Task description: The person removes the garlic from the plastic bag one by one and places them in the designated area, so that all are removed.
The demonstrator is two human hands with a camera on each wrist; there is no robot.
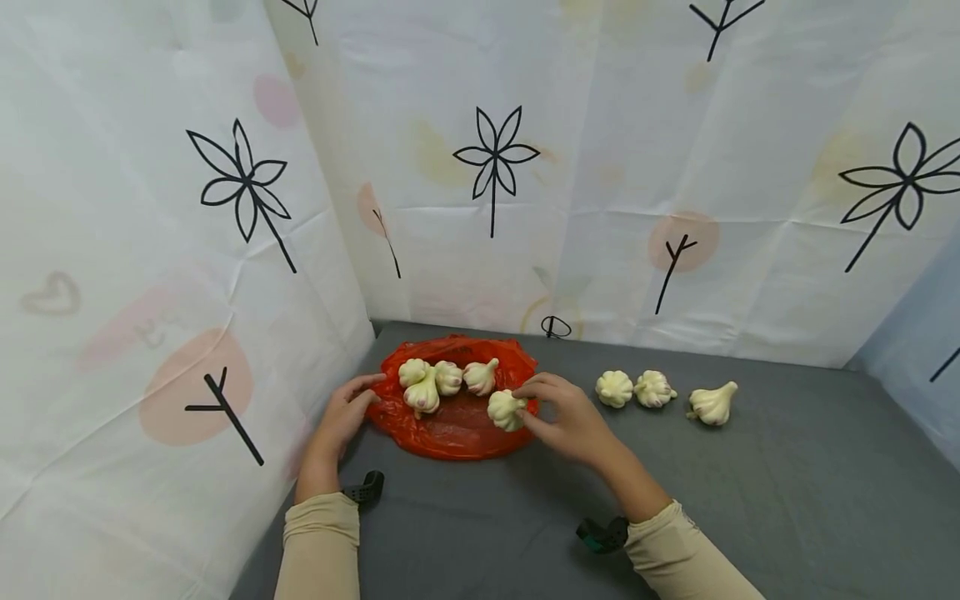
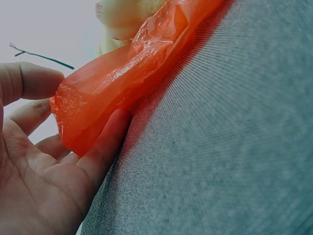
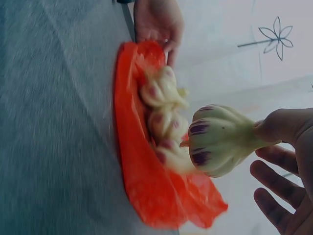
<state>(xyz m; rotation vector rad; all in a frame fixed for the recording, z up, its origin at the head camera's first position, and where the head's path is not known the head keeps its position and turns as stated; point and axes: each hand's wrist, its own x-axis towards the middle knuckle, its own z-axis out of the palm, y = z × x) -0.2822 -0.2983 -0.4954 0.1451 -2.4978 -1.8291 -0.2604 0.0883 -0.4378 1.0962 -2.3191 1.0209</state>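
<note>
Right hand (image 1: 573,421) fingers pinching garlic bulb (image 1: 506,409) over orange bag (image 1: 450,429); left hand (image 1: 341,417) fingers pinching bag edge on grey worktop (image 1: 750,500).

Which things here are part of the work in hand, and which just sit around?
In hand: red plastic bag, edge pinched by left hand; garlic bulb held by right hand; bulbs on the bag; three bulbs on the cloth.
Around: grey cloth; patterned backdrop.
</note>
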